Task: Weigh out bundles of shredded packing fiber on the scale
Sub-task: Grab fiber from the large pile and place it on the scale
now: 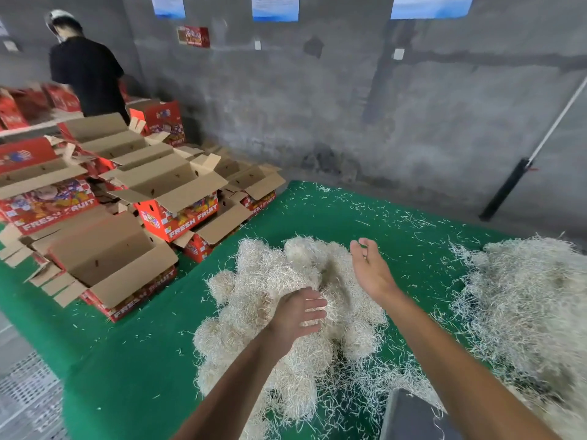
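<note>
Head view: my left hand and right hand are loose-fingered, holding nothing over the fiber bundles mid-mat; careless grab could merge bundles, skewing weight.

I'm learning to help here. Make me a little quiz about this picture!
1. True or false: the left hand rests on the pile of bundled fiber.
2. What colour is the cloth under the fiber?
A) green B) blue C) yellow
3. Fill in: the open boxes at the left say "FRESH ____".

Key
1. True. Its fingers lie straight on the pile; the right hand is open above it, holding nothing.
2. A. Loose strands are scattered over it, and a second, looser heap lies at the right.
3. FRUIT.
</note>
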Motion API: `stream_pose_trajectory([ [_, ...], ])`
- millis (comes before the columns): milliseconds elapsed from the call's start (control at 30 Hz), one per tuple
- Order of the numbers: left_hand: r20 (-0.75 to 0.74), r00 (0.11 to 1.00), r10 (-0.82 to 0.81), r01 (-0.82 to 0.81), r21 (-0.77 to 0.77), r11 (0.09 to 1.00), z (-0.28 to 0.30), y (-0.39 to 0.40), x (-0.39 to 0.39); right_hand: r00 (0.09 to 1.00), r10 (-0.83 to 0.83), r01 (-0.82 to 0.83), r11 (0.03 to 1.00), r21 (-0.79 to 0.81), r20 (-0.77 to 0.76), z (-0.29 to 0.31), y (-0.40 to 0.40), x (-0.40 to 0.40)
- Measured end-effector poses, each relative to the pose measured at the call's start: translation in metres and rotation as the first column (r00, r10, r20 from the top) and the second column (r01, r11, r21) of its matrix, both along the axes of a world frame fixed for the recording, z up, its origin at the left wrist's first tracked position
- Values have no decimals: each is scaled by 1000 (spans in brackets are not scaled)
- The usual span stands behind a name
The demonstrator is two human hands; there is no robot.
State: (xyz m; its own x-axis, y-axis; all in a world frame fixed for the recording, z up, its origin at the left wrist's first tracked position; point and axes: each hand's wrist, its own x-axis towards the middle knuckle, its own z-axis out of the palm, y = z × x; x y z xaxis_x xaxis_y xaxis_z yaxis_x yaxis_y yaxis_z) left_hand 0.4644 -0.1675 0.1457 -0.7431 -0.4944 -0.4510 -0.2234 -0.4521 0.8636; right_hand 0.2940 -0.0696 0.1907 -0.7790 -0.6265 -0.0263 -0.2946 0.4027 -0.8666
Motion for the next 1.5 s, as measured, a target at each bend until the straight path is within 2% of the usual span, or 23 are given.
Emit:
stream_pose_trajectory([
  [67,9,999,-45,46,-129,991,5,19,-16,999,-32,32,999,17,14,-11,29,-3],
  [167,15,983,-185,180,-323,929,12,62,-44,996,-86,85,996,8,29,-23,84,-9],
  [333,56,905,-422,394,-483,782,11,155,-102,967,-254,253,967,-18,-38,-43,208,-21],
  [433,69,841,-536,491,-513,704,6,220,-137,910,-414,412,910,-40,-40,-58,293,-27],
  [567,98,783,-614,579,-478,661,-12,303,-178,795,-605,606,795,-25,36,-83,397,-27],
  [700,124,731,-671,634,-485,602,-38,367,-208,739,-668,669,743,23,87,-111,461,-30],
  [800,149,699,-699,664,-497,558,-58,394,-227,734,-673,672,739,46,98,-126,483,-44],
  [967,170,650,-741,696,-525,490,-79,418,-271,806,-591,592,802,72,-43,-136,499,-95],
  [1033,193,676,-711,655,-599,461,-84,427,-295,827,-548,560,822,101,-126,-136,502,-123],
  [1167,294,784,-546,546,-745,384,-97,441,-343,859,-429,488,852,190,-280,-148,500,-170],
  [1233,373,770,-519,608,-675,418,-106,447,-363,851,-417,485,857,173,-320,-160,494,-184],
  [1300,444,719,-535,689,-557,464,-120,453,-379,845,-418,485,862,147,-332,-172,491,-195],
  [1367,475,683,-554,728,-496,473,-135,456,-386,841,-419,478,871,110,-343,-181,491,-202],
  [1433,448,705,-550,706,-526,475,-143,453,-387,831,-426,477,877,61,-358,-188,491,-205],
  [1500,393,744,-540,647,-626,436,-138,441,-387,819,-418,472,880,48,-393,-191,492,-206],
])
